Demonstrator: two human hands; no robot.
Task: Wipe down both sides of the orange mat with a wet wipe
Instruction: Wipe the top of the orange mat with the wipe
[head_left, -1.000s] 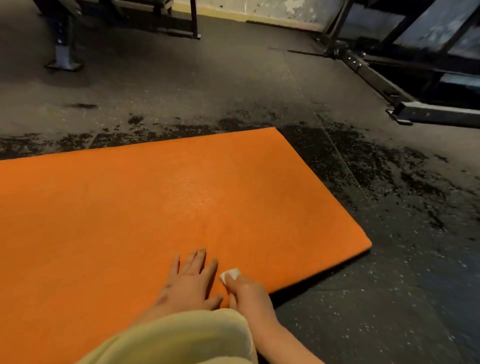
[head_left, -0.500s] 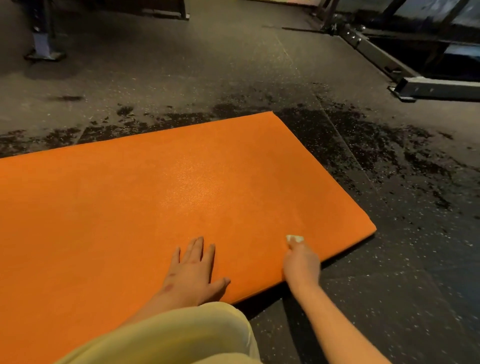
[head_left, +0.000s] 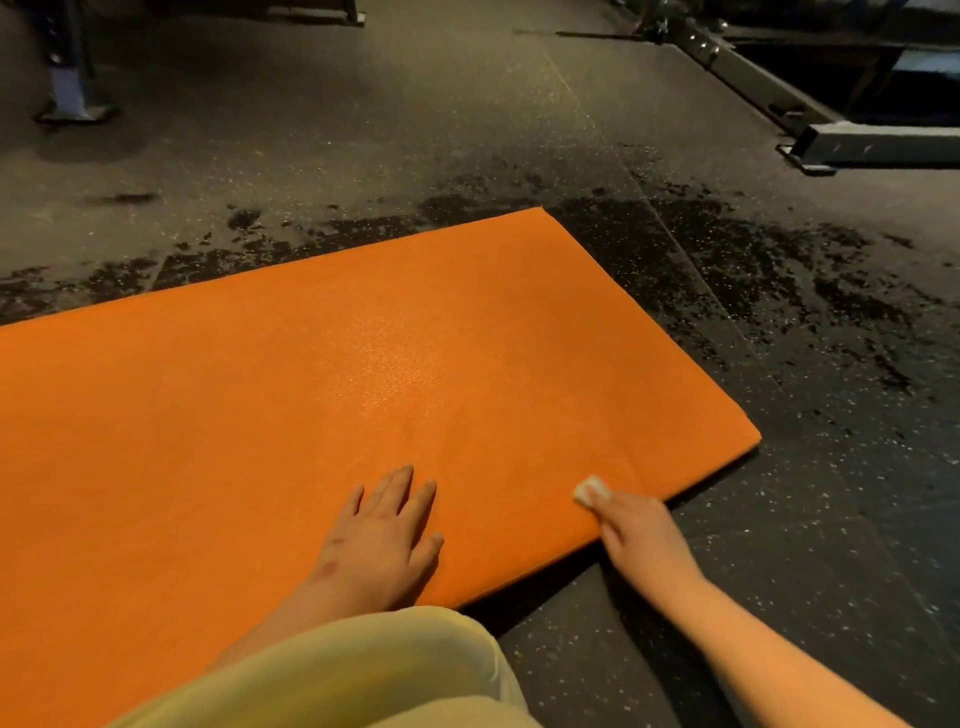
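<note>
Head view gives me the orange mat (head_left: 363, 364) lying flat on the floor (head_left: 779, 571), one broad face up, both right-hand corners in sight and its left part running out of frame. The wet wipe (head_left: 589, 488) is a small white wad touching the mat's top face just inside the near edge, toward the near right corner. My right hand (head_left: 641, 530) pinches it, fingers curled round it so that only the tip of the wad shows. My left hand (head_left: 382, 540) lies palm down on the mat to the left of the wipe, fingers spread and straight, holding nothing.

I judge the step in hand to be wiping the upper face. Whether the underside has been done I cannot tell. To do it well I would open the wad out so more cloth meets the mat, bear down evenly, and work in overlapping strokes from the near edge toward the far edge, carrying each one right off the corner. The flat hand should press firmly so the mat does not creep under the strokes.

Beyond the mat's far and right edges the floor carries dark blotches (head_left: 753, 270). Past the far right corner sits a steel frame (head_left: 857, 140), and well past the far edge to the left stands a post (head_left: 72, 98) on a foot plate. My knee (head_left: 337, 670), in pale cloth, overlaps the near edge. No box, bin or wipe packet shows, so there are no contents to report.
</note>
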